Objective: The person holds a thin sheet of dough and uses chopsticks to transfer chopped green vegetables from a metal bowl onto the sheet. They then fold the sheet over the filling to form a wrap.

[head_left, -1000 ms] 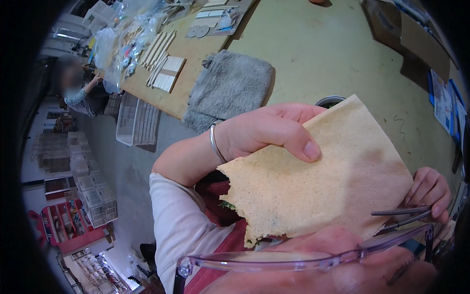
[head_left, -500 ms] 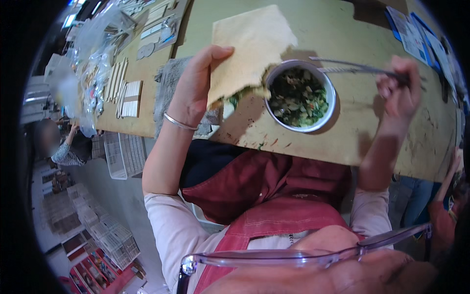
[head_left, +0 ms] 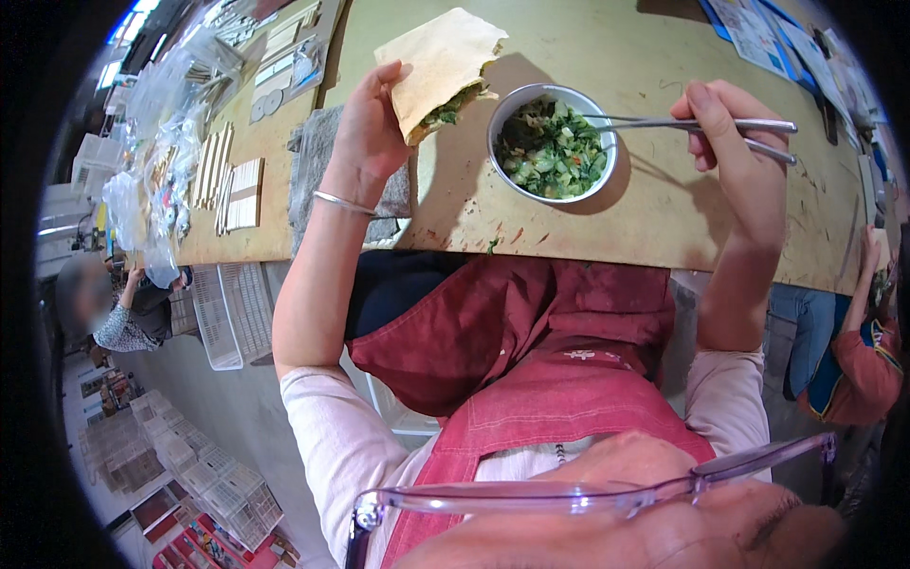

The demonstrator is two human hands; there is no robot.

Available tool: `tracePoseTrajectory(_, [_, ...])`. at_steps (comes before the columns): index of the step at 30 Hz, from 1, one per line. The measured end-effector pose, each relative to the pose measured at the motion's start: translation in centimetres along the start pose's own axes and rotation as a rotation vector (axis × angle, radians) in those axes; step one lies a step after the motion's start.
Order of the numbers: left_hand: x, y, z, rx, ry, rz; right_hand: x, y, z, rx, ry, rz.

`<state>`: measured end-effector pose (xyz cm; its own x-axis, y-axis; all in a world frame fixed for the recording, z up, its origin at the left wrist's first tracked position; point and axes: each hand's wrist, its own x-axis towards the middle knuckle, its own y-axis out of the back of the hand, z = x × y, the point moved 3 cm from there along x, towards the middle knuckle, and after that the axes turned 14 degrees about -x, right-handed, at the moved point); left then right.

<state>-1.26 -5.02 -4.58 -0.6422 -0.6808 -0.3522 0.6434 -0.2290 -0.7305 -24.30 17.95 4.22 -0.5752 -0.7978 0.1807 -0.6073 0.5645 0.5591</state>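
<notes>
- Holding steady: your left hand (head_left: 365, 128) is closed around a folded flatbread (head_left: 438, 64) in the upper middle of the frame, with green filling showing at its bitten lower edge.
- Your right hand (head_left: 735, 142), upper right, pinches a pair of metal chopsticks (head_left: 692, 128); their tips reach into the metal bowl (head_left: 553, 144) of chopped greens standing on the wooden table (head_left: 664, 218), just right of the flatbread.
- Risk, as I read it: the flatbread's open edge tilts down toward the bowl's rim, so filling could slide out onto the table if you tip it further.
- Another worry: the chopsticks sit nearly flat across the bowl, and a loose pinch might drop greens short of the bread.
- Against half a second ago, the bread has come lower and closer to the bowl, and your right hand has drawn in a little.
- Far left, a clear plastic bag (head_left: 161, 152) holds what could be small parts; it is too blurred to say.
</notes>
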Motion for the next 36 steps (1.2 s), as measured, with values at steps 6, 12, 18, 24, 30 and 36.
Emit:
tracePoseTrajectory(6, [0.5,0.3,-0.1,0.006,0.013,-0.075,-1.4,-1.4,-1.1,-0.150,0.214,-0.113])
tracePoseTrajectory(12, [-0.4,-0.2,0.2,0.007,-0.024,-0.040,-1.6,-3.8,-0.1,-0.144,0.277,-0.019])
tracePoseTrajectory(18, [-0.3,0.1,0.4,-0.018,-0.029,-0.064,-2.6,-4.9,-1.9,0.049,0.250,-0.035])
tracePoseTrajectory(24, [0.0,0.9,0.5,-0.030,-0.033,-0.064,-3.2,-4.2,-2.9,-0.038,0.443,-0.240])
tracePoseTrajectory(30, [0.1,1.1,0.4,-0.006,-0.015,-0.061,-3.6,-5.2,-1.2,-0.115,0.589,-0.210])
tracePoseTrajectory(36, [0.2,1.0,0.5,-0.008,-0.033,-0.053,-3.3,-3.0,-1.4,-0.168,0.427,-0.027])
